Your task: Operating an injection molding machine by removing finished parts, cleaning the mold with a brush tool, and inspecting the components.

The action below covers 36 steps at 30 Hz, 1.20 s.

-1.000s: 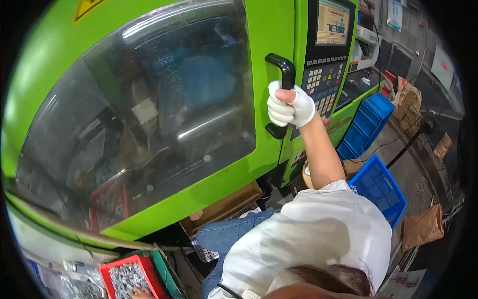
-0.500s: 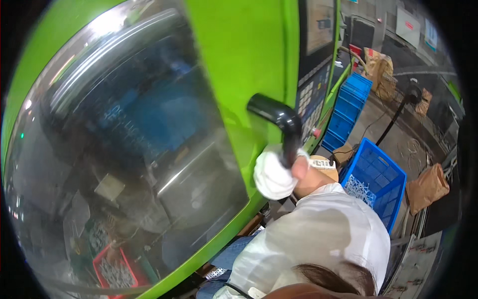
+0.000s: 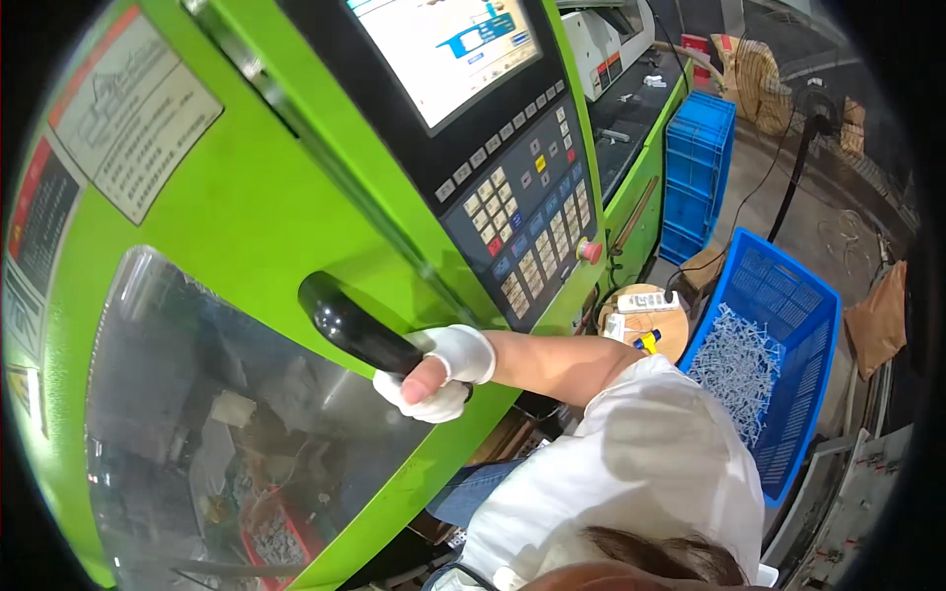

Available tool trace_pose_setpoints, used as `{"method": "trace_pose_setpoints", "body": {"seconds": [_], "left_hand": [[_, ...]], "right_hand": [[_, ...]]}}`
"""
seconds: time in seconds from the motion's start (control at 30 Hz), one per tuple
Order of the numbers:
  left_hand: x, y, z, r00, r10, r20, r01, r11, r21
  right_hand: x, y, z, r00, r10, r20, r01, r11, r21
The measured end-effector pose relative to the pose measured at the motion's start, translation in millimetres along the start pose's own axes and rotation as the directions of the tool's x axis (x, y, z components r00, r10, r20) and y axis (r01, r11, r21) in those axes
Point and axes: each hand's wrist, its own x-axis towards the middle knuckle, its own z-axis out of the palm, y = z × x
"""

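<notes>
My right hand point(image 3: 431, 379), in a white glove with the thumb bare, is closed round the lower end of a bent black handle point(image 3: 360, 325). This handle sits on the green front of a large machine point(image 3: 246, 217), beside its clear window point(image 3: 246, 394). The right arm stretches across from the right in a white sleeve. Through the window, a red basket point(image 3: 296, 537) of small pale parts shows dimly. To the right of the handle is a control panel point(image 3: 522, 212) with keys and a lit screen point(image 3: 448, 54). My left hand is out of view.
A blue basket point(image 3: 823, 394) filled with thin pale parts stands to the right. Nearby is a round wooden stool point(image 3: 670, 333) with small items on it. Blue crates point(image 3: 702, 163) are stacked behind. A brown paper bag point(image 3: 877, 315) and a black pole point(image 3: 788, 207) stand at the far right.
My right hand and the handle lie further left in the picture, and my arm is more stretched out. The control panel and its screen have come more fully into view.
</notes>
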Motion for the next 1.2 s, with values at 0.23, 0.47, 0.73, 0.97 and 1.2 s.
{"method": "trace_pose_setpoints", "body": {"seconds": [0.23,0.47,0.73,0.97,1.2], "left_hand": [[-26,0,-2,0.999,-0.037,-0.010,0.038,0.999,0.029],[-50,-6,-4,0.998,-0.061,-0.008,0.062,0.997,0.047],[-80,-26,-3,0.994,-0.110,-0.016,0.111,0.992,0.055],[-63,-24,-7,0.994,-0.112,0.015,0.111,0.991,0.070],[-39,-27,-3,0.986,-0.166,0.029,0.165,0.986,0.034]], "right_hand": [[-4,-2,1,1.000,-0.019,-0.012,0.017,0.993,-0.119],[-5,1,0,0.998,-0.013,-0.057,0.002,0.983,-0.186],[-1,7,-9,0.996,0.068,0.052,-0.067,0.998,-0.012],[22,13,0,0.994,-0.074,0.077,0.080,0.994,-0.076],[42,19,15,0.996,-0.090,0.007,0.090,0.978,-0.187]]}}
